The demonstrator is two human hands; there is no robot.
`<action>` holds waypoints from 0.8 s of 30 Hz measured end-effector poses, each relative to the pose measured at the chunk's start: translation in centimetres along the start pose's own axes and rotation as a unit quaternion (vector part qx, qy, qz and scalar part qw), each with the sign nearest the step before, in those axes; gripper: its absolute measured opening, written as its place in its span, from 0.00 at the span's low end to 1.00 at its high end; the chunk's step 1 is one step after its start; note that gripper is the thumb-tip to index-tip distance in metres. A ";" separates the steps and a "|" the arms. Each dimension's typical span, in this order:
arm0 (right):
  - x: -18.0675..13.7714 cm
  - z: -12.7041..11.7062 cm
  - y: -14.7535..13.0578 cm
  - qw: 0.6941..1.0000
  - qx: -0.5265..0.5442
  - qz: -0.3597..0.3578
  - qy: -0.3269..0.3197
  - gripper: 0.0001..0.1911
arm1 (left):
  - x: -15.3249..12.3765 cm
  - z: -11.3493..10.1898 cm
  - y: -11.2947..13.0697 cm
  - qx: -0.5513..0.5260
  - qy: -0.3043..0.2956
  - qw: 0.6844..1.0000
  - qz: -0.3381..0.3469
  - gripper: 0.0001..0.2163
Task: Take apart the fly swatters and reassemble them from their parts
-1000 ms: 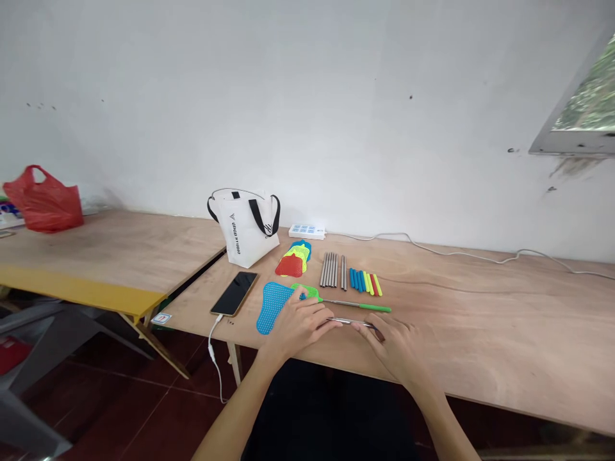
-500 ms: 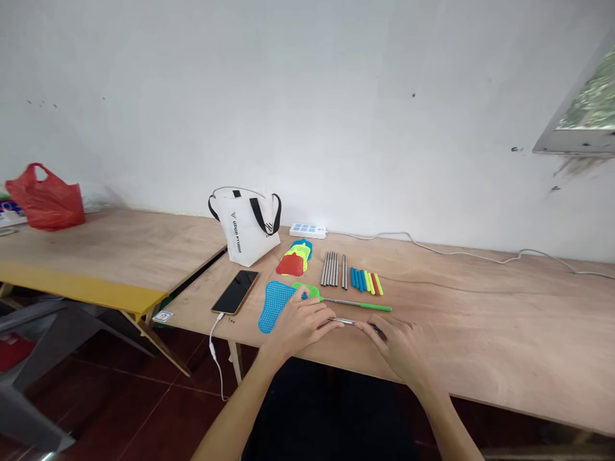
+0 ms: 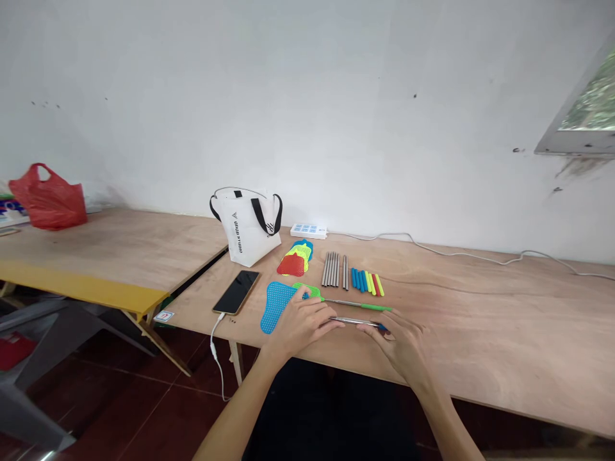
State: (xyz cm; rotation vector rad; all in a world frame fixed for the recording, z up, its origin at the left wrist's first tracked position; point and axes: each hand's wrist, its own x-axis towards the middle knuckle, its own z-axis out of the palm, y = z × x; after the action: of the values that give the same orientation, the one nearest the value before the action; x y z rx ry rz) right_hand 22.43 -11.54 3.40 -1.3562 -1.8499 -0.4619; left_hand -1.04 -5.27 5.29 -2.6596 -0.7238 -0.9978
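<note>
A blue fly swatter with a perforated head [image 3: 275,304] lies at the table's front edge. My left hand [image 3: 307,318] is closed around its neck and hides where the head meets the metal rod [image 3: 352,321]. My right hand [image 3: 402,339] pinches the rod's other end, where a bit of blue handle [image 3: 382,327] shows between the fingers. Just behind lies a green fly swatter with a metal rod and a green handle [image 3: 376,307]; its head [image 3: 311,290] is partly covered by my left hand.
Behind are loose swatter heads [image 3: 291,264], several metal rods [image 3: 330,269] and coloured handles [image 3: 367,282]. A phone [image 3: 236,292] on a white cable lies left, near a white bag [image 3: 247,234]. A power strip [image 3: 309,231] sits by the wall; a red bag [image 3: 48,198] stands on the left table.
My right hand has slid slightly right along the rod, so more metal and the blue handle's end show. My left hand stays in place on the swatter.
</note>
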 end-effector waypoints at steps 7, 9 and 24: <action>-0.1 -0.2 0.1 0.996 -0.052 -0.055 0.036 0.22 | 0.2 -0.4 0.2 -0.007 0.008 1.000 -0.005 0.16; -0.1 -0.2 0.1 0.995 -0.060 -0.064 0.042 0.23 | 0.3 -0.5 0.2 -0.008 0.006 1.000 -0.007 0.16; -1.1 0.0 2.1 0.997 -0.042 -0.045 -0.042 0.25 | 0.2 -1.0 -0.2 0.010 0.002 1.000 0.022 0.16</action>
State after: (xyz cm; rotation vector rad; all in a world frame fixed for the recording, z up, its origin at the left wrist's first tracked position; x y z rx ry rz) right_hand 24.46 -11.47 2.29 -1.3705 -1.9849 -0.5412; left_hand -1.58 -5.41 6.16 -2.6431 -0.6678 -0.9797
